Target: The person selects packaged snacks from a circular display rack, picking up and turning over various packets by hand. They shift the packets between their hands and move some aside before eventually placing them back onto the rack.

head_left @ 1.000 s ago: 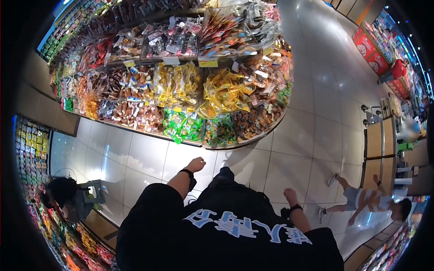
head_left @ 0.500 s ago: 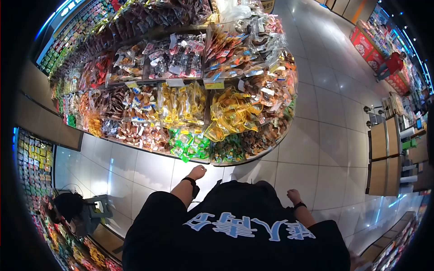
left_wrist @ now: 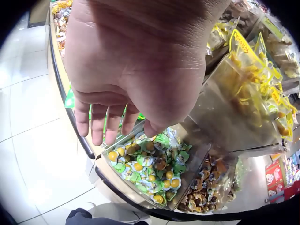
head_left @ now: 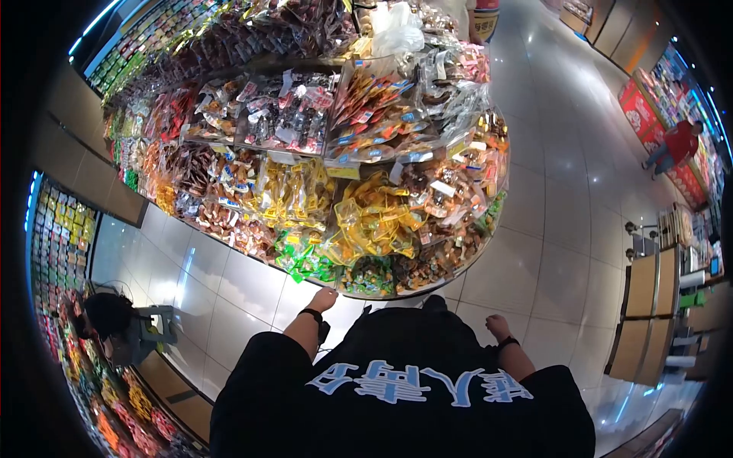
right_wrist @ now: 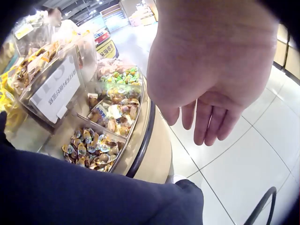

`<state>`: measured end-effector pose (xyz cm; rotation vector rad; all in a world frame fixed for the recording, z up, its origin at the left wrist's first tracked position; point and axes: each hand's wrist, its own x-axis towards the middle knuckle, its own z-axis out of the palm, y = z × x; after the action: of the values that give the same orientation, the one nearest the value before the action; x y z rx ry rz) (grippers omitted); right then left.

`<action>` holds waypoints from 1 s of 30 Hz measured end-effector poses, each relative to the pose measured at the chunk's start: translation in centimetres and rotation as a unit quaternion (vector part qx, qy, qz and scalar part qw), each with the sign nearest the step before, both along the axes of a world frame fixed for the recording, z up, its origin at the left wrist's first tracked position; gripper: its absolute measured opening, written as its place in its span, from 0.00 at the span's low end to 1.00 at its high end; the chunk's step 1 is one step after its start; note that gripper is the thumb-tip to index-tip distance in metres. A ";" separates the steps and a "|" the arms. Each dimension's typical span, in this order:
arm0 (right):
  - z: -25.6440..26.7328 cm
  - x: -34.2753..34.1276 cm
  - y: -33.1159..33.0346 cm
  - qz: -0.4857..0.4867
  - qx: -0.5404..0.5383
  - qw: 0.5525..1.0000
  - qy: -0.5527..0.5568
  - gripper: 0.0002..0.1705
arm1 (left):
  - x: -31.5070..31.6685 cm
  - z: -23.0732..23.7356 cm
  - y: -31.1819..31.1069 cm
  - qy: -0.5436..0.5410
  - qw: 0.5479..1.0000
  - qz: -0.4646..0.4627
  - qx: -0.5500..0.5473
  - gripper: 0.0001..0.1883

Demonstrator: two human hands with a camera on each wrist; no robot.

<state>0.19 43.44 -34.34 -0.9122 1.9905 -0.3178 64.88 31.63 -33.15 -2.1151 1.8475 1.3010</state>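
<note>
My left hand (head_left: 324, 298) hangs at the front edge of a curved display stand, holding nothing. In the left wrist view its palm shows and the fingers (left_wrist: 112, 123) point loosely downward. Close by are a bin of small candies in green and white wrappers with yellow pieces (left_wrist: 152, 164) and green packets (head_left: 304, 258). My right hand (head_left: 498, 327) hangs to the right of the body, away from the stand, with nothing in it. Over the floor, its fingers (right_wrist: 209, 123) droop, slightly bent. Nearest to it is a bin of brown-wrapped candies (right_wrist: 91, 151).
Yellow snack bags (head_left: 378, 217) and other packets fill the tiered stand. A crouching person (head_left: 114, 324) is at the left beside a grey stool. Farther right are a person in red (head_left: 678, 145) and wooden counters (head_left: 645, 313). Tiled floor (head_left: 511, 259) runs around the stand.
The stand has come nearer, its front edge now close to the left hand. A walking person at the right has left the view. Both hands still hang empty.
</note>
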 end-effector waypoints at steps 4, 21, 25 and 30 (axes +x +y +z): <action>0.4 -5.5 -6.7 0.046 -0.019 0.999 -0.007 0.18 | -5.3 2.4 0.3 -0.007 0.996 0.088 -0.031 0.18; 0.3 -12.1 -19.6 0.219 0.038 0.975 0.016 0.20 | -16.1 9.6 2.0 0.003 0.879 0.365 -0.307 0.17; 1.5 -10.3 -20.0 0.227 0.036 0.973 0.029 0.19 | -15.4 16.8 -1.3 -0.024 0.817 0.384 -0.429 0.19; 1.3 -9.4 -21.8 0.187 -0.072 0.979 0.023 0.16 | -13.9 22.4 -6.1 -0.054 0.801 0.271 -0.531 0.25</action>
<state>-9.22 21.64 -33.06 -1.3715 1.8056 -0.2301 50.94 25.52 -10.80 -3.3068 2.2892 -0.0495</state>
